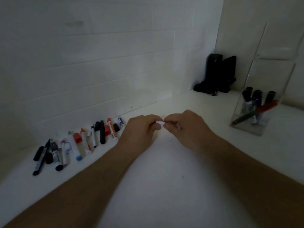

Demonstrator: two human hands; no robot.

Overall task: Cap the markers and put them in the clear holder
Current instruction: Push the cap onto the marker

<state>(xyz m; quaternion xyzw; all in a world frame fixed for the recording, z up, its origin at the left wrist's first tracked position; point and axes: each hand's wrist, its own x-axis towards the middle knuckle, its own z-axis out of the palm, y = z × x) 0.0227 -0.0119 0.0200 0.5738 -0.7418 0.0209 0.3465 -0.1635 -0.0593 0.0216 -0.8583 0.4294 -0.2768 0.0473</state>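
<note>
Marker [160, 123] pinched between left hand [141, 127], right hand [185, 125], above table [164, 178]

A single head-worn wide-angle view looks forward and down across the white bench [158, 186] toward a tiled wall corner. It sits close above the person's forearms, which run in from 6 o'clock. The clear holder [256, 116] stands at 3 o'clock, loose markers [79, 142] at 9 o'clock.

White marker [159, 122], red, black and blue loose markers [79, 142], clear holder [246, 127], white table [156, 178]
</note>
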